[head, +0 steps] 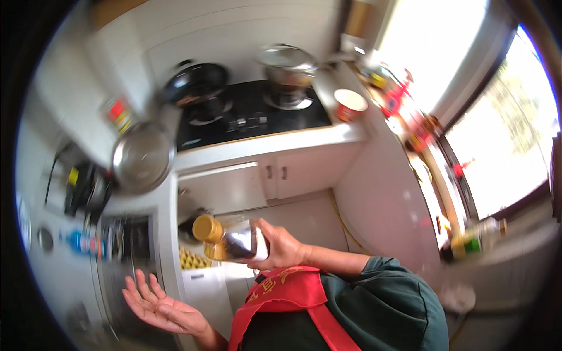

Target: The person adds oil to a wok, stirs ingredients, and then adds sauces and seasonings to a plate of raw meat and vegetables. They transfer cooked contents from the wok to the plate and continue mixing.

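Note:
My right hand (279, 243) grips a clear bottle (241, 243) with a yellow cap (207, 228). The bottle is tilted, cap end to the left, and a dark-and-white label wraps its side. Part of it is hidden behind my fingers. Palm up and fingers spread, my left hand (164, 305) holds nothing. It appears in front of the sink (127, 289) at the counter's left side.
On the black gas hob (246, 127) sit a dark wok (199, 83) and a lidded glass pot (290, 72). A paper tub (350, 104) stands to its right. A round metal lid (143, 157) and a blue bottle (85, 243) are at left. Bottles (476, 239) line the windowsill, blurred.

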